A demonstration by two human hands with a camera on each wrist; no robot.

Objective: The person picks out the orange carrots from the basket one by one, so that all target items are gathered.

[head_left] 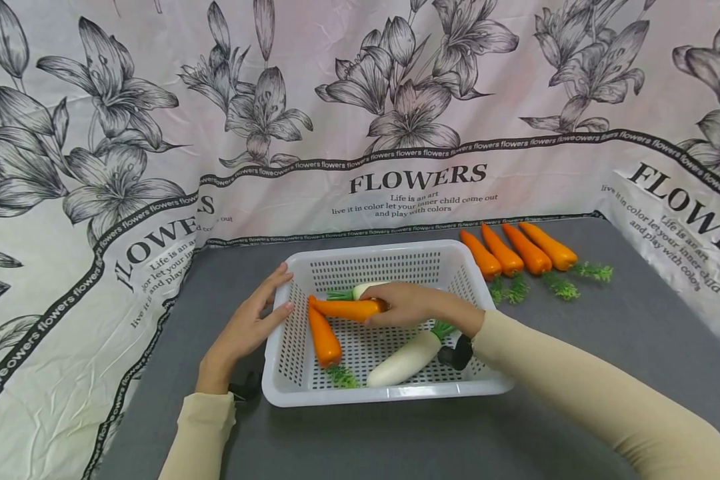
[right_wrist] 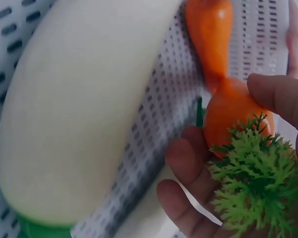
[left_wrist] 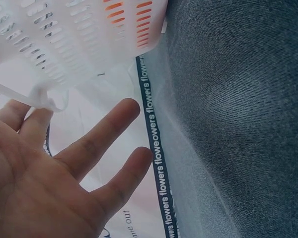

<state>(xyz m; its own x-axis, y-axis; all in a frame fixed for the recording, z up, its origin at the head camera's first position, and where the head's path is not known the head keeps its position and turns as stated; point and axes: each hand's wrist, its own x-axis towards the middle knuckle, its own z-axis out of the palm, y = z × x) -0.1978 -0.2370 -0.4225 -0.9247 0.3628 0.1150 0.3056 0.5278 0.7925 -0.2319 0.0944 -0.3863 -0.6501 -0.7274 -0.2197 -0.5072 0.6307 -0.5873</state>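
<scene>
Inside the white perforated basket [head_left: 390, 395], my right hand [head_left: 405, 305] grips an orange carrot [head_left: 348, 309] by its thick leafy end. The right wrist view shows thumb and fingers around that carrot [right_wrist: 228, 116], its green leaves [right_wrist: 258, 173] by the palm. Another carrot [head_left: 323, 337] lies at the basket's left side, touching the held one's tip. A white radish [head_left: 405, 360] lies at the front, and a second radish [head_left: 366, 288] is partly hidden behind my right hand. My left hand [head_left: 249, 323] rests against the basket's left rim, fingers mostly straight; its fingers [left_wrist: 104, 134] spread in the left wrist view.
Several carrots [head_left: 525, 250] with green tops lie side by side on the grey table [head_left: 576, 347], right of the basket's back corner. A flower-printed cloth [head_left: 420, 193] hangs behind and along both sides. A dark wrist camera [head_left: 456, 353] sits under my right wrist.
</scene>
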